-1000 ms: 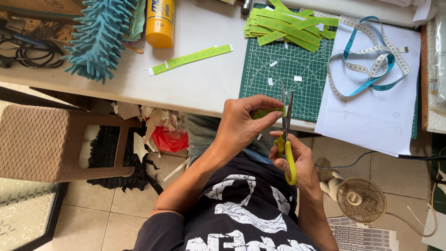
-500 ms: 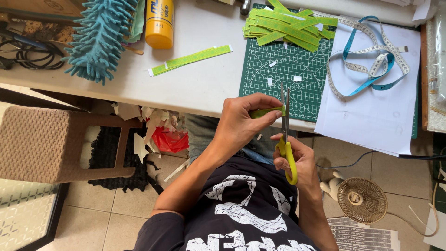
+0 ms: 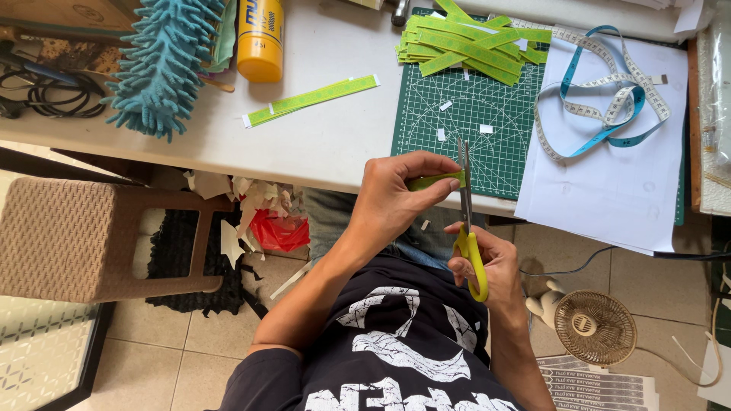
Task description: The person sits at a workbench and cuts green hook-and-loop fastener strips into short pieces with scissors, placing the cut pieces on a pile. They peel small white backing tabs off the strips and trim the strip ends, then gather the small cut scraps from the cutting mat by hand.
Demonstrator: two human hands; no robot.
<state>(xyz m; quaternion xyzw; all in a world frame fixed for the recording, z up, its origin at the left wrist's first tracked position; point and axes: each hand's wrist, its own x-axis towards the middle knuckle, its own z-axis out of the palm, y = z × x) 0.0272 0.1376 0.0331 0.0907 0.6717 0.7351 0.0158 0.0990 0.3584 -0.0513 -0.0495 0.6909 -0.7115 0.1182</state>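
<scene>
My left hand (image 3: pixel 394 199) pinches a short green paper strip (image 3: pixel 435 180) just in front of the table edge. My right hand (image 3: pixel 491 268) grips yellow-handled scissors (image 3: pixel 467 221), whose blades point away from me and meet the strip's right end. Beyond them lies a green cutting mat (image 3: pixel 472 129) carrying a pile of green strips (image 3: pixel 472 42) and small white paper bits. One long green strip (image 3: pixel 311 100) lies alone on the white table (image 3: pixel 320 144).
A blue and white measuring tape (image 3: pixel 601 99) coils on white paper sheets (image 3: pixel 609 190) at right. A yellow can (image 3: pixel 260 38), a teal fuzzy duster (image 3: pixel 164 65) and black cables sit at the left. Below stand a woven stool (image 3: pixel 76 236), paper scraps and a small fan (image 3: pixel 595 327).
The scissor blades have come together on the end of the strip. Both hands stay in nearly the same place.
</scene>
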